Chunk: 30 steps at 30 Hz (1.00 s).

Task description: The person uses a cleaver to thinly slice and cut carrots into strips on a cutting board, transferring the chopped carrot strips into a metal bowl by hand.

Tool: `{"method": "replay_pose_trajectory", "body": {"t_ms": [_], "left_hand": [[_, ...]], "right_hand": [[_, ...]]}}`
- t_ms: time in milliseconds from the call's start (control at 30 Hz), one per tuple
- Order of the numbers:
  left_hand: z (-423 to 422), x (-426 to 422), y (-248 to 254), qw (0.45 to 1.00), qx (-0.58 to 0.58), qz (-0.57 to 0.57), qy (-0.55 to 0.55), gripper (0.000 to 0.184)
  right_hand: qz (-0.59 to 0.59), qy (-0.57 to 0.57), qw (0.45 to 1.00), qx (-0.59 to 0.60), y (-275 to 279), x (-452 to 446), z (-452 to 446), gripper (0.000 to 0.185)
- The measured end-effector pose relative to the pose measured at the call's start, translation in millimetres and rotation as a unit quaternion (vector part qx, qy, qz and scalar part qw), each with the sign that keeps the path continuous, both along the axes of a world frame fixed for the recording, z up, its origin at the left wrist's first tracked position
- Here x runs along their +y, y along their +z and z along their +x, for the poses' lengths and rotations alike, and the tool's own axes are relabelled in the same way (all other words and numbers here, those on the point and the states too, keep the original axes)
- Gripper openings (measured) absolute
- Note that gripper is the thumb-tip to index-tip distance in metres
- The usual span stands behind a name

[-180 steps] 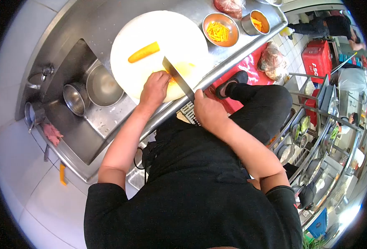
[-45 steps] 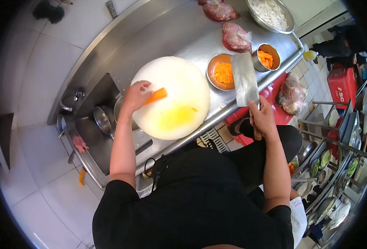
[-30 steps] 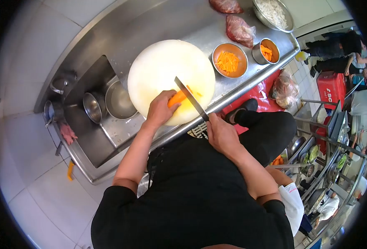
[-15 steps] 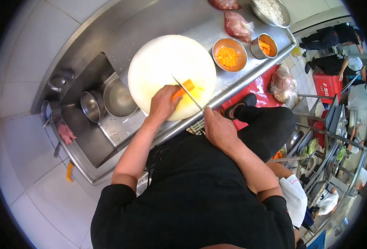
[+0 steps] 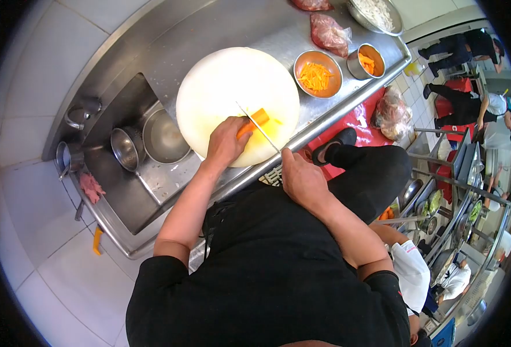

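Observation:
On the round white cutting board [image 5: 226, 81], my left hand [image 5: 226, 141] is closed around an orange carrot [image 5: 260, 115], pressing it to the board near the front edge. My right hand [image 5: 302, 176] grips a knife [image 5: 258, 127] by its handle, which the fingers hide. The thin blade lies across the carrot, just beyond my left fingertips, and points up and left. Orange bits and a stained patch show on the board around the blade. Right of the board stands a metal bowl [image 5: 302, 59] of cut carrot strips [image 5: 315, 76].
A metal container [image 5: 356, 68] with orange pieces sits beside the bowl. Behind it are bagged meat [image 5: 329, 34] and a bowl of white strips [image 5: 377, 14]. The sink [image 5: 145, 202] at left holds pans [image 5: 166, 139]. Several people work at the right.
Both hands, the carrot and the knife keep nearly the same places; the whole view has shifted slightly. In the background at right, a person has changed position.

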<state>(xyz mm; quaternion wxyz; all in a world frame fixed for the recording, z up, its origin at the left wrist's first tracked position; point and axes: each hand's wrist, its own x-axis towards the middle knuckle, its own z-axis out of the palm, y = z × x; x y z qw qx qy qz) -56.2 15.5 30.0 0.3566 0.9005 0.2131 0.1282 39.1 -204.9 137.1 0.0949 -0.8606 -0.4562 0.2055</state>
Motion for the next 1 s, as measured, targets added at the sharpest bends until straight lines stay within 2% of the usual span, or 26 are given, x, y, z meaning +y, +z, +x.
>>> {"method": "replay_pose_trajectory", "body": {"t_ms": [1000], "left_hand": [[7.2, -6.1, 9.9, 0.997, 0.068, -0.003, 0.027, 0.031]], "right_hand": [[-0.088, 0.021, 0.996, 0.003, 11.8, -0.5, 1.6, 0.014]]}}
